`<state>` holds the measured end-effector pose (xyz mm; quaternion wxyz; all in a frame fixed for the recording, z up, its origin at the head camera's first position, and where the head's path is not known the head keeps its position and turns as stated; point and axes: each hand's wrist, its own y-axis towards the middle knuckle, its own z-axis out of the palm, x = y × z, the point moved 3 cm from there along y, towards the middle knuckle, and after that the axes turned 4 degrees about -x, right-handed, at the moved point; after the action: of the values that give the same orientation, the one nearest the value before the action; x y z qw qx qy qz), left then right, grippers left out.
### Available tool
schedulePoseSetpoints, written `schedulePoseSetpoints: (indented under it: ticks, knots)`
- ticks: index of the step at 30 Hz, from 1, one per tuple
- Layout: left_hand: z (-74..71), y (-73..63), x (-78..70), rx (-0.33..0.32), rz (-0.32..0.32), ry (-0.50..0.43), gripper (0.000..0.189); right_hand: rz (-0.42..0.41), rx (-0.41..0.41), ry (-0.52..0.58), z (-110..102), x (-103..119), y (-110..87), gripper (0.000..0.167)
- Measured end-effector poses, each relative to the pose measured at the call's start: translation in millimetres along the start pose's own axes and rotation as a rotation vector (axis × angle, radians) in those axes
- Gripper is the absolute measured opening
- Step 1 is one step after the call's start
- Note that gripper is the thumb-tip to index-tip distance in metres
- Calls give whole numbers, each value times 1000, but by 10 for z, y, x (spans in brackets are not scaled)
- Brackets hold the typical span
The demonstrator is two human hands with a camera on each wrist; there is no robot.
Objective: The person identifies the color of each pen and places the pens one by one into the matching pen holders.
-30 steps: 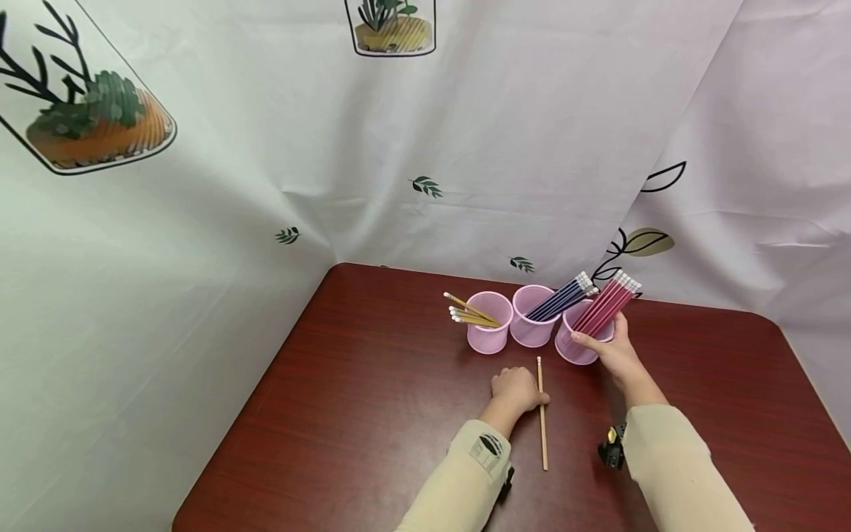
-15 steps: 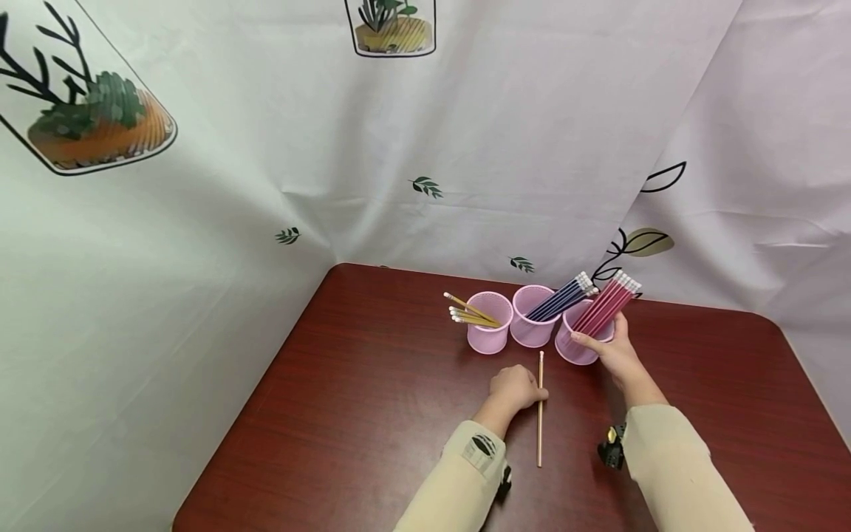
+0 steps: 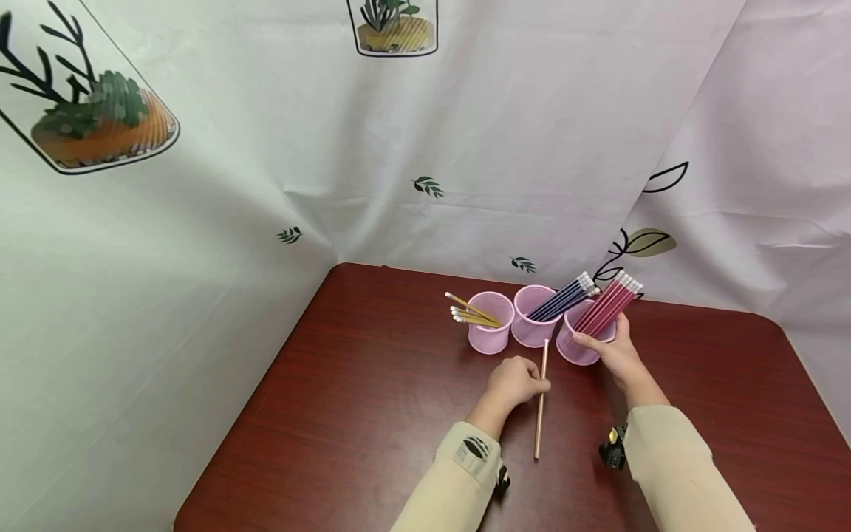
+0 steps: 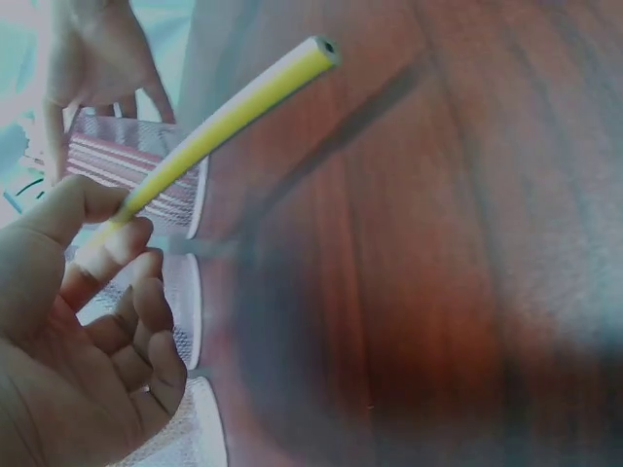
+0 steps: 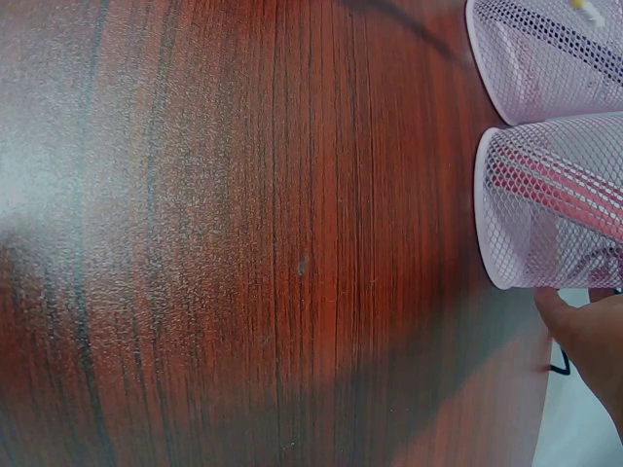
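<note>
Between thumb and index finger, my left hand [image 3: 512, 386] pinches a yellow pencil [image 4: 229, 122] near its middle. The pencil slants over the table, and its shadow lies apart from it in the left wrist view. Its eraser end overlaps the space between the middle and right cups in the head view. My right hand [image 3: 620, 355] grips the right pink mesh cup [image 5: 506, 219] from its right side, thumb at the front. Dark red pencils [image 3: 606, 304] lean in that cup, eraser ends up.
The middle pink mesh cup [image 3: 530, 336] holds dark blue pencils [image 3: 561, 299]. Beside it, the left pink mesh cup [image 3: 488, 342] holds several yellow pencils [image 3: 475, 318] leaning left. All three cups stand in a row near the back of the brown table [image 3: 346, 384], before a patterned curtain [image 3: 399, 133].
My left hand has risen from the table and moved slightly toward the cups, carrying the pencil, whose eraser end now tips toward them. The right hand and the cups have stayed put.
</note>
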<state>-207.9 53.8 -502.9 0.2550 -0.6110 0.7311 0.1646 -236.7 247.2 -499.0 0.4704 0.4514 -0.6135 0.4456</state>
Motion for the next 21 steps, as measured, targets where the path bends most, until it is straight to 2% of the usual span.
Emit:
schedulePoseSetpoints:
  ticks: [5, 10, 17, 21]
  knots:
    - [-117, 8, -54, -27, 55, -76, 22, -21, -8, -4, 6, -7, 0, 94]
    - [-224, 28, -86, -98, 93, -116, 21, -20, -10, 0, 5, -10, 3, 94]
    - [-303, 63, -72, -166, 94, -196, 22, -7, 6, -2, -1, -1, -4, 96]
    - [-322, 78, -65, -177, 96, -275, 20, -3, 13, 12, -6, 7, -17, 97]
